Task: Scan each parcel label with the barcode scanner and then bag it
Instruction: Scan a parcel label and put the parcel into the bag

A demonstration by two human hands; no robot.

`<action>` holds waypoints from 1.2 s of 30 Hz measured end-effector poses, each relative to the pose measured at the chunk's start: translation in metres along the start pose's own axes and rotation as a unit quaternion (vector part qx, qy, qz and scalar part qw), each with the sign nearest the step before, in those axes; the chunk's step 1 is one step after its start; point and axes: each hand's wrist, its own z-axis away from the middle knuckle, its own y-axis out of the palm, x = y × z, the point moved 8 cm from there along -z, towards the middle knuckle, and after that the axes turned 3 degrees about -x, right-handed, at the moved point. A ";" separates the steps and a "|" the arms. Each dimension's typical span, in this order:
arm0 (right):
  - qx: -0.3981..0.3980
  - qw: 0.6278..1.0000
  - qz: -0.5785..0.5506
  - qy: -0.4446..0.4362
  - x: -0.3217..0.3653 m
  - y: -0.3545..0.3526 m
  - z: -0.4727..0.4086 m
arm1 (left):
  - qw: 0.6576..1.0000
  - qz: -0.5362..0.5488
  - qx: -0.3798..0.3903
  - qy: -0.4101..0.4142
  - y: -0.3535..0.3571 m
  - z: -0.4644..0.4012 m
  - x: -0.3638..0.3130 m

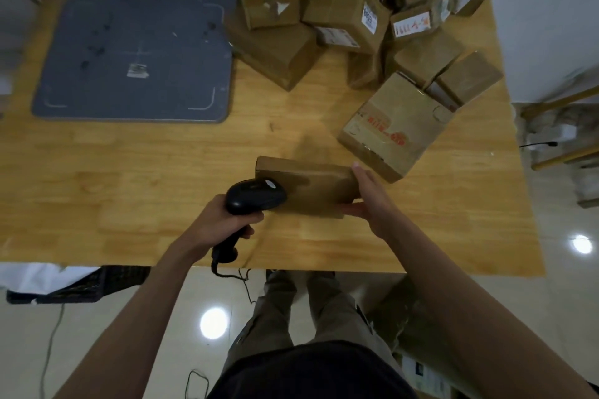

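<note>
Item 1, barcode scanner (256, 196): black, pistol-shaped, corded. My left grip (217, 226) is wrapped tight around its handle, fingers curled at the front. The head points right, its nose just against the left end of the parcel. The cable (227, 272) drops off the near edge of the desk (146, 178).

Item 2, flat parcel (308, 186): brown cardboard, low and oblong, at the near middle of the desk. My right grip (369, 201) clasps its right end, thumb along the near edge and fingers over the top far corner. It sits between my two grips, scanner on its left, holding hand on its right. No label is readable on the face turned up; motion blur softens it.

Item 3, printed carton (397, 126): brown, red print on top, lying tilted just beyond my right grip, close behind the flat parcel.

Item 4, parcel pile (356, 10): many brown boxes heaped at the far right of the desk, several with white labels, some stacked, some leaning.

Item 5, grey platform (136, 55): flat, rounded corners, white corner marks, at the far left of the desk, well apart from both grips.

Item 6, black crate (81, 285): on the floor under the desk's near left edge.
</note>
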 end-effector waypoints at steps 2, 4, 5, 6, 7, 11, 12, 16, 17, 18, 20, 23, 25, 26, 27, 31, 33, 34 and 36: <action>-0.017 0.998 -0.056 0.001 0.002 0.001 -0.002 | 1.000 -0.010 0.002 0.005 -0.002 0.003 -0.003; -0.043 0.995 -0.095 -0.006 0.003 0.000 -0.003 | 1.000 -0.019 -0.008 0.011 -0.004 0.006 -0.007; -0.058 0.993 -0.100 -0.011 0.001 -0.001 -0.003 | 1.000 -0.017 -0.016 0.015 -0.006 0.008 -0.008; -0.071 0.993 -0.093 -0.016 -0.003 -0.002 -0.004 | 0.999 -0.014 -0.024 0.020 -0.006 0.010 -0.011; -0.081 0.993 -0.078 -0.020 -0.008 -0.003 -0.004 | 0.999 -0.015 -0.030 0.025 -0.007 0.012 -0.013; -0.068 0.994 -0.075 -0.028 -0.038 -0.006 -0.007 | 0.991 -0.119 -0.036 0.051 -0.003 0.011 -0.017; -0.059 0.995 -0.074 -0.027 -0.045 -0.007 -0.007 | 0.986 -0.152 -0.037 0.053 -0.002 0.008 -0.017; -0.053 0.997 -0.053 0.016 -0.070 -0.013 -0.011 | 0.973 -0.222 -0.036 0.061 0.007 -0.003 -0.021; -0.053 0.997 -0.045 0.030 -0.075 -0.013 -0.011 | 0.969 -0.238 -0.032 0.065 0.010 -0.005 -0.022; -0.051 0.997 -0.036 0.039 -0.079 -0.014 -0.012 | 0.964 -0.254 -0.029 0.068 0.013 -0.008 -0.024; -0.050 0.998 -0.023 0.043 -0.084 -0.015 -0.014 | 0.953 -0.293 -0.021 0.078 0.015 -0.013 -0.026; -0.049 0.998 -0.012 0.035 -0.085 -0.017 -0.018 | 0.918 -0.385 0.000 0.095 0.019 -0.018 -0.030; -0.044 0.999 -0.003 0.029 -0.084 -0.018 -0.019 | 0.893 -0.436 0.010 0.111 0.021 -0.019 -0.036; -0.042 0.999 0.004 0.027 -0.084 -0.019 -0.020 | 0.882 -0.455 0.013 0.120 0.022 -0.020 -0.040; -0.042 0.999 0.011 0.025 -0.083 -0.020 -0.021 | 0.871 -0.473 0.015 0.130 0.024 -0.020 -0.045; -0.037 0.999 0.025 0.020 -0.083 -0.021 -0.022 | 0.837 -0.521 0.021 0.166 0.027 -0.021 -0.057; -0.037 0.999 0.030 0.019 -0.083 -0.021 -0.022 | 0.837 -0.519 0.019 0.173 0.027 -0.020 -0.057; -0.037 0.999 0.034 0.018 -0.083 -0.021 -0.023 | 0.836 -0.519 0.019 0.176 0.027 -0.020 -0.056; -0.037 0.998 0.041 0.017 -0.084 -0.021 -0.024 | 0.836 -0.518 0.019 0.181 0.027 -0.020 -0.055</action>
